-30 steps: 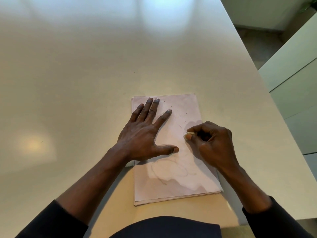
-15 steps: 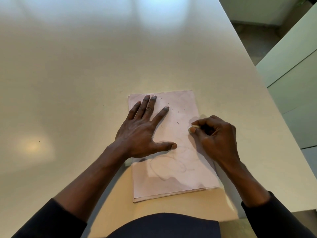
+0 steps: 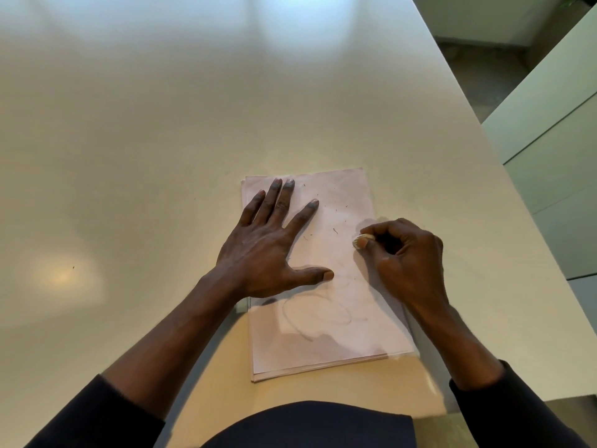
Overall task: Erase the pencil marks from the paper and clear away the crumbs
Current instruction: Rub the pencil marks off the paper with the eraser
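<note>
Paper [image 3: 323,350]: pale stack, flat on bench [image 3: 161,140].
Left hand [image 3: 265,250]: flat, fingers spread, pressing paper's upper left.
Right hand [image 3: 407,257]: curled, pinching eraser [image 3: 360,241] against paper's right side.
Pencil marks [image 3: 300,324]: faint loops, lower half.
Crumbs [image 3: 335,231]: dark specks, upper half.

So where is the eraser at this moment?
In the head view, the eraser is pinched in the right hand, near the right edge of the paper.

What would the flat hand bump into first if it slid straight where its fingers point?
Probably nothing: the left hand would slip off the paper onto the table, which looks free as far as the picture shows.
</note>
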